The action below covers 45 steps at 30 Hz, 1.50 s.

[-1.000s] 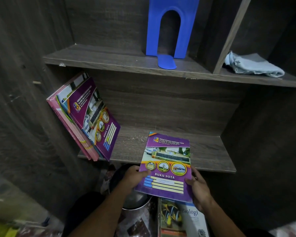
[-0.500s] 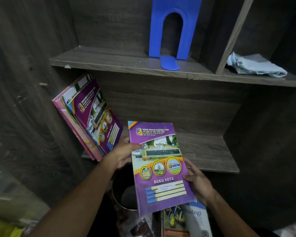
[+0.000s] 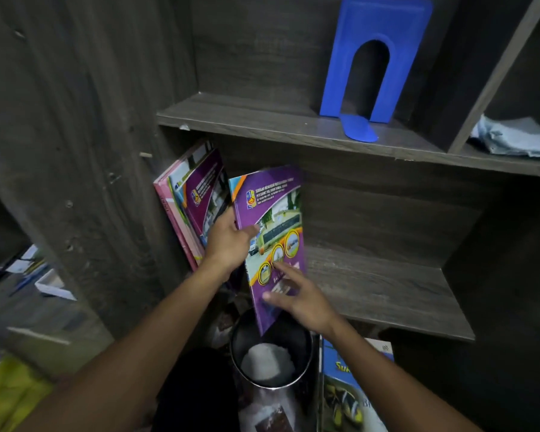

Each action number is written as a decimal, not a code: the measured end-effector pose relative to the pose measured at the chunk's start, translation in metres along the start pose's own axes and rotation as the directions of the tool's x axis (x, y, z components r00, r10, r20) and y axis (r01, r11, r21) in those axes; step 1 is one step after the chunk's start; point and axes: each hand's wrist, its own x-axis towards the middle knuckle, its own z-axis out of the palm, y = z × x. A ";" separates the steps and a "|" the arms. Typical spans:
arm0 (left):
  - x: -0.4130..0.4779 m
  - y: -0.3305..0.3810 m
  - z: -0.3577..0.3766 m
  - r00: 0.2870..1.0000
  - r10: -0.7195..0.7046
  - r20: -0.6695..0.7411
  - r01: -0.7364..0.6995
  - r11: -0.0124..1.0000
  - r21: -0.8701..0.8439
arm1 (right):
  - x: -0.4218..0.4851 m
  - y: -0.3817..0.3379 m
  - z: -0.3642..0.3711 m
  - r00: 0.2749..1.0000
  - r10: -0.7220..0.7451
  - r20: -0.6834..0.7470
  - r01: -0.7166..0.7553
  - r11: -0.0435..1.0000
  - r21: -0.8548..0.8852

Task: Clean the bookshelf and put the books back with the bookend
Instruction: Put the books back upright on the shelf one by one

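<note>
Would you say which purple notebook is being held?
The front purple notebook, gripped by the left hand, touched by the right hand; the other notebook leans in the stack.

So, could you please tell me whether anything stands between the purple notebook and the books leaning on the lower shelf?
Nothing visible does, apart from the left hand itself: it grips the purple notebook by its left edge, in the gap beside the leaning books. The right hand presses flat on the cover.
</note>
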 end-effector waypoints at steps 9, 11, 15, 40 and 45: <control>-0.016 -0.020 -0.011 0.957 0.071 -0.280 -0.043 0.994 0.105 | 0.035 -0.028 0.062 0.996 -0.079 -0.048 0.077 0.996 -0.042; -0.012 -0.018 -0.018 0.950 0.070 -0.305 -0.023 0.988 0.156 | 0.045 -0.030 0.074 0.992 -0.040 -0.122 0.031 0.997 -0.074; -0.004 -0.012 -0.039 0.969 0.053 -0.240 0.020 0.956 0.293 | 0.061 -0.048 0.086 0.993 0.034 -0.116 -0.055 0.982 -0.182; 0.003 -0.023 -0.026 0.913 0.308 -0.267 -0.101 0.805 0.585 | 0.118 -0.033 0.090 0.990 0.069 -0.121 -0.087 0.984 -0.152; 0.009 -0.016 -0.014 0.863 0.293 -0.411 -0.074 0.880 0.470 | 0.115 -0.027 0.083 0.991 0.080 -0.108 -0.090 0.992 -0.085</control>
